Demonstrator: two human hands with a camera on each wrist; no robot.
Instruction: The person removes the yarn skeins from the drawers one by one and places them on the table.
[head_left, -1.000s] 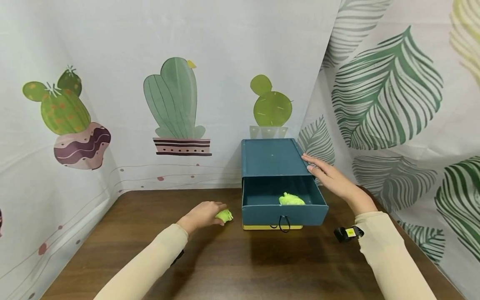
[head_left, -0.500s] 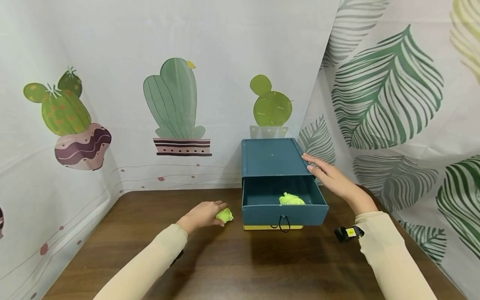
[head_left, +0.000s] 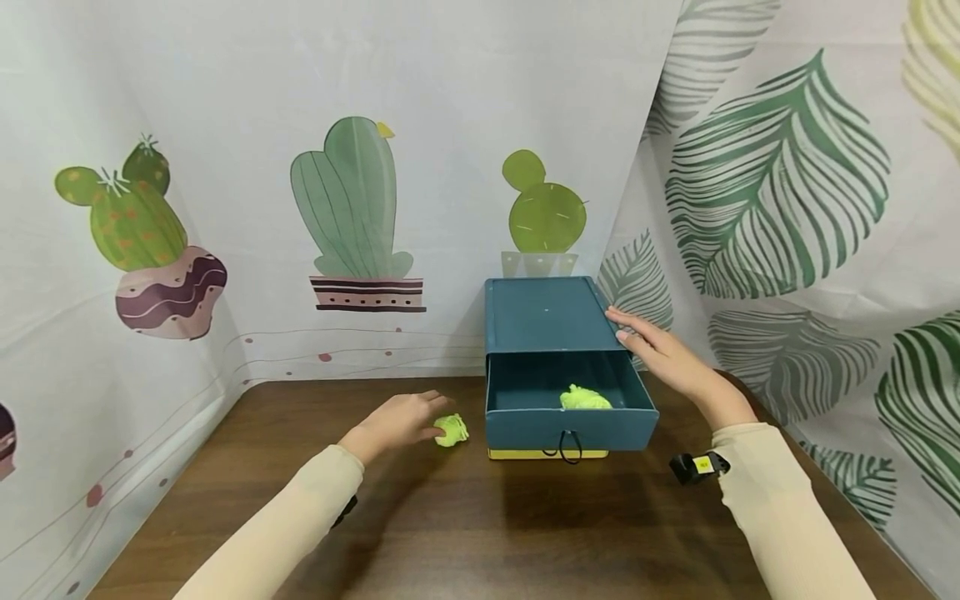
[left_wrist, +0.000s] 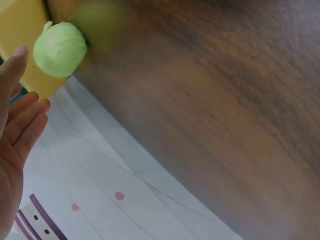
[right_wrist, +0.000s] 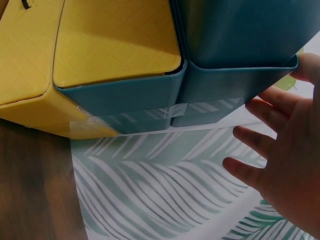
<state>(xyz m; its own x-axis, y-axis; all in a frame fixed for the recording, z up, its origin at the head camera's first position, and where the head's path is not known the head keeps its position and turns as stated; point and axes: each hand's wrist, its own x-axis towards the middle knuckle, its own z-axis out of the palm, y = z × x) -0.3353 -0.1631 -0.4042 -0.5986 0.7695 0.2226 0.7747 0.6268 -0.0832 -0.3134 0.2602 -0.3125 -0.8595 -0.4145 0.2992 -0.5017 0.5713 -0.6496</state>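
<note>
My left hand (head_left: 397, 423) has its fingers extended beside a small light-green toy cabbage (head_left: 452, 430) on the table. In the left wrist view a gap shows between the fingers (left_wrist: 32, 120) and the round cabbage (left_wrist: 60, 49). My right hand (head_left: 663, 357) lies along the right edge of a teal drawer box (head_left: 546, 312). Seen from the right wrist, its fingertips are against the box's side (right_wrist: 215, 82). The teal drawer (head_left: 525, 429) is pulled out, with a second light-green thing (head_left: 583, 398) inside, partly hidden by the drawer front.
A yellow-fronted drawer (head_left: 517, 455) sits beneath the teal one; the right wrist view shows another yellow unit (right_wrist: 30, 55) below that. A black loop handle (head_left: 570, 447) hangs on the teal drawer's front. Printed cloth (head_left: 442, 167) hangs behind the brown table (head_left: 450, 533).
My left hand has let go of the toy cabbage and drawn slightly left, so more of it shows. The right hand and the drawer stay as they were.
</note>
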